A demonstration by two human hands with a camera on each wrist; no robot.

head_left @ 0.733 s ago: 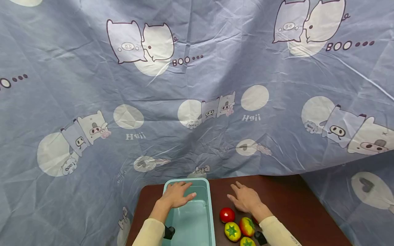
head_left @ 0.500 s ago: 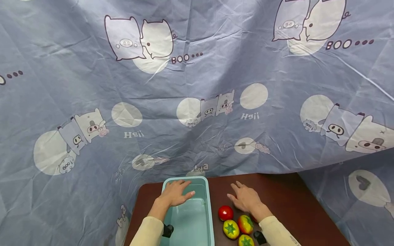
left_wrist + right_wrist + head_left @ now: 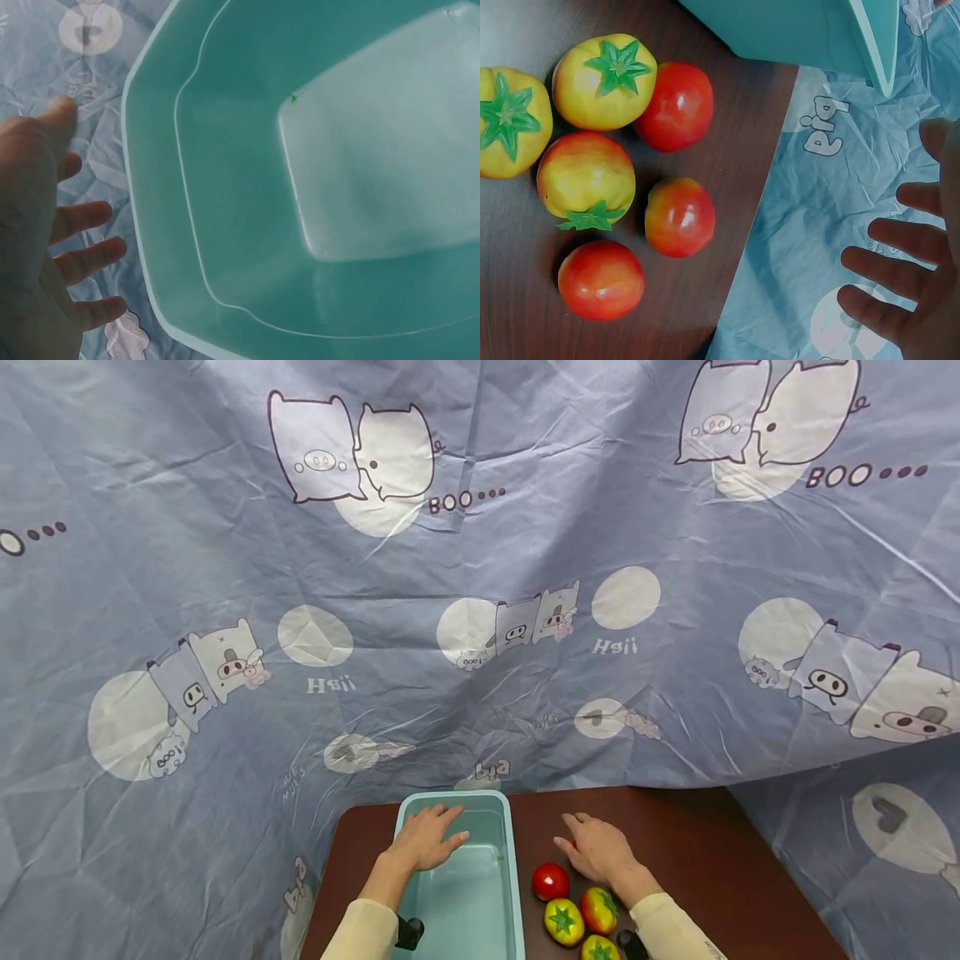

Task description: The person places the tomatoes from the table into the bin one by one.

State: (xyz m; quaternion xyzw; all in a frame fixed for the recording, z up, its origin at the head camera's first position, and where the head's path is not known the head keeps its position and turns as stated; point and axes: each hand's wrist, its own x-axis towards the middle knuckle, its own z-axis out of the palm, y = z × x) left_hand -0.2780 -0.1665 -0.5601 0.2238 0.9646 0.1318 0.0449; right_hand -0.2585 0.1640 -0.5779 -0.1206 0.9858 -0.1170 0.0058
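Over the left part of a pale teal plastic bin (image 3: 513, 877), my left hand (image 3: 423, 839) hovers with its fingers spread and holds nothing. The left wrist view shows that hand (image 3: 30, 225) beside the bin's wall (image 3: 157, 187). My right hand (image 3: 600, 852) hangs above the table behind several tomatoes, its fingers extended and nothing in them. Seen from the right wrist, a red tomato (image 3: 676, 109), a yellow tomato with a green star-shaped calyx (image 3: 604, 82) and a red-yellow tomato (image 3: 586, 180) lie grouped with others, apart from the right hand (image 3: 930, 262).
A dark brown wooden table (image 3: 705, 860) carries the bin and the tomatoes, which lie right of the bin. Blue-grey cloth (image 3: 480, 693) printed with cartoon pigs hangs behind and at both sides. Black straps with camera blocks (image 3: 409, 933) sit on the wrists.
The head view has shifted slightly. Both hands stay nearly in place; the right fingers bend down a little, and a bit of red now shows beside the right thumb.
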